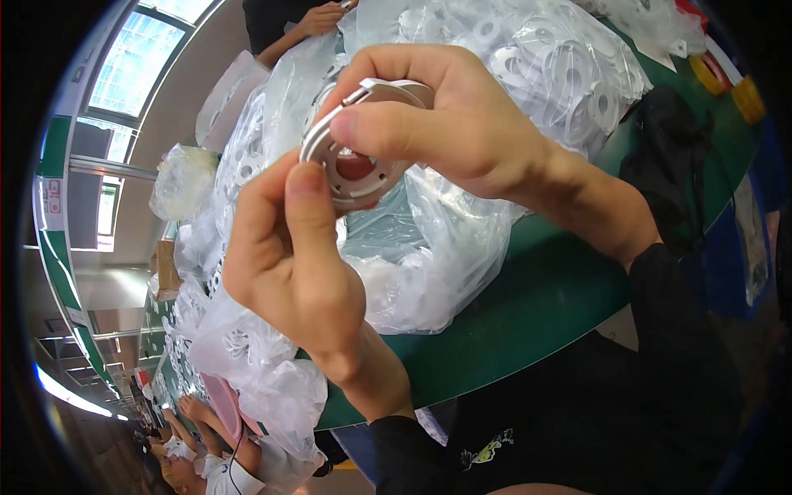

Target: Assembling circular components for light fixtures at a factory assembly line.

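Note:
Raised above the table, a round white plastic ring-shaped part (356,186) is tilted between my two hands. It has a large opening in the middle, small holes, and a narrow slot or clip at its upper rim. My left hand (301,256) pinches its lower left edge between thumb and fingers. From the upper right, my right hand (445,120) grips it, with the thumb lying near the slot and the fingers wrapped behind. Beneath the hands lies an opened clear plastic bag (437,272). Fingers hide much of the part's far side.
Large clear bags full of white ring-shaped parts (569,74) cover the green table (544,272). A black bag or cloth (664,157) and yellow tape rolls (747,99) lie at right. Another person's hand (322,18) is across the table; other people sit at lower left.

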`<state>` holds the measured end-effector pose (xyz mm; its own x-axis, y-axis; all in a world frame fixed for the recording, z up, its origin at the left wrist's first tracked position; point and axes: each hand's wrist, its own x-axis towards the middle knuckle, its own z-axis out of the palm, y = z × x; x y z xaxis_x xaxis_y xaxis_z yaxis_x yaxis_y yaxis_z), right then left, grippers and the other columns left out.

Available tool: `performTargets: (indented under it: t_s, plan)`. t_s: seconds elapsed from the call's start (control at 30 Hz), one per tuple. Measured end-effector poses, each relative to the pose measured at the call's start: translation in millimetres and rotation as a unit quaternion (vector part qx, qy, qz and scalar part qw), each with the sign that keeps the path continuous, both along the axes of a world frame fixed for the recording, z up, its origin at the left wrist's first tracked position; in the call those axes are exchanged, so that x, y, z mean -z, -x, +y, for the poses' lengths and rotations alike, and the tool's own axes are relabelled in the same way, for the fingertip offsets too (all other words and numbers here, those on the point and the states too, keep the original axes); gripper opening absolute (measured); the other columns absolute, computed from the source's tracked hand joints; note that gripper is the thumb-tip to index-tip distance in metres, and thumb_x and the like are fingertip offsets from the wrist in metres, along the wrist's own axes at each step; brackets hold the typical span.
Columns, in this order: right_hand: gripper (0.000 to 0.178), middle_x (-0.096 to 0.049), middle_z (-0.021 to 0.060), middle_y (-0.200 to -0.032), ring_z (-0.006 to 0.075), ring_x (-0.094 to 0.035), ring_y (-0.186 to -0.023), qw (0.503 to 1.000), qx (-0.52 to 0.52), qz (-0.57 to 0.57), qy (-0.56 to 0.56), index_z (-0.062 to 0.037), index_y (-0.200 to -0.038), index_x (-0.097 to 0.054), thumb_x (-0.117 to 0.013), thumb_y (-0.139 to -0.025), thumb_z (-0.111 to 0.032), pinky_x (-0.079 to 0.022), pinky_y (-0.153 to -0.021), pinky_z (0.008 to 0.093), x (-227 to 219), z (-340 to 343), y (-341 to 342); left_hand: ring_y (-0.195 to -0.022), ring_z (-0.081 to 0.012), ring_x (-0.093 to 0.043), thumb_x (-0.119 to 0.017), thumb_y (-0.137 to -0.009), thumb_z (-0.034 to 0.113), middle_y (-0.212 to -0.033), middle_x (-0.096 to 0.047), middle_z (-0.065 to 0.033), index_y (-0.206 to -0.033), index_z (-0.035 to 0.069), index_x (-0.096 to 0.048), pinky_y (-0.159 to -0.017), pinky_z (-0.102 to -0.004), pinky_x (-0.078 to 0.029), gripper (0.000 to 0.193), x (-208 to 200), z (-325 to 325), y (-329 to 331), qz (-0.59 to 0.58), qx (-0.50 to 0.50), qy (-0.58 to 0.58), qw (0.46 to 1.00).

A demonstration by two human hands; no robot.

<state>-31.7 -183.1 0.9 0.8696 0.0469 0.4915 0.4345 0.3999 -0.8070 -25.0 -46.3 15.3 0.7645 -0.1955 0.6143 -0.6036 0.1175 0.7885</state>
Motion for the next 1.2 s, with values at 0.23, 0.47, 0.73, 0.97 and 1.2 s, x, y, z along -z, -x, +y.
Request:
performTargets:
  t_s: [0.23, 0.47, 0.73, 0.97, 1.2]
  plan:
    - [0.020, -0.057, 0.0049, -0.081, 0.0098, -0.055, -0.075, 0.990, 0.129, -0.030, 0.045, 0.0003, -0.094, -0.054, -0.054, -0.083, -0.017, -0.046, -0.069, 0.0236, 12, -4, -15, -0.062, -0.0142, -0.058, -0.050, -0.087, 0.014, -0.077, -0.059, -0.0104, -0.094, -0.008, -0.054, -0.053, -0.0236, -0.048, 0.023, 18, -15, -28, -0.007, 0.040, 0.017, 0.999]
    - [0.019, -0.053, 0.0060, -0.090, 0.0074, -0.050, -0.077, 0.996, -0.030, 0.035, -0.080, 0.0003, -0.099, -0.045, -0.048, -0.088, -0.015, -0.043, -0.067, 0.0203, 1, -3, -7, -0.067, -0.0133, -0.057, -0.048, -0.088, 0.014, -0.080, -0.060, -0.0100, -0.097, -0.008, -0.054, -0.057, -0.0229, -0.047, 0.024, 30, -15, -35, 0.012, 0.050, 0.115, 0.992]
    - [0.015, -0.049, 0.0009, -0.078, 0.0055, -0.044, -0.069, 0.788, 0.305, -0.338, 0.415, -0.0014, -0.090, -0.047, -0.046, -0.090, -0.017, -0.038, -0.061, 0.0179, -7, -14, -5, -0.073, -0.0078, -0.054, -0.058, -0.082, 0.009, -0.083, -0.060, -0.0049, -0.094, -0.004, -0.058, -0.066, -0.0170, -0.042, 0.018, 25, -22, -25, -0.123, -0.012, 0.052, 0.991]
    - [0.023, -0.048, -0.0010, -0.080, 0.0027, -0.042, -0.072, 0.999, 0.029, -0.021, -0.003, -0.0013, -0.096, -0.046, -0.042, -0.091, -0.023, -0.036, -0.065, 0.0156, -10, -9, 7, -0.065, -0.0042, -0.048, -0.056, -0.084, 0.009, -0.074, -0.056, -0.0004, -0.087, -0.004, -0.056, -0.060, -0.0141, -0.039, 0.013, 26, -20, -23, -0.159, -0.092, 0.025, 0.983]
    - [0.024, -0.051, 0.0001, -0.085, 0.0031, -0.045, -0.073, 0.995, -0.050, 0.063, -0.056, -0.0007, -0.102, -0.046, -0.044, -0.091, -0.022, -0.037, -0.067, 0.0162, -9, -13, 3, -0.064, -0.0039, -0.048, -0.056, -0.083, 0.007, -0.073, -0.056, -0.0005, -0.086, -0.004, -0.056, -0.059, -0.0140, -0.039, 0.011, 25, -19, -17, -0.123, -0.083, -0.014, 0.989]
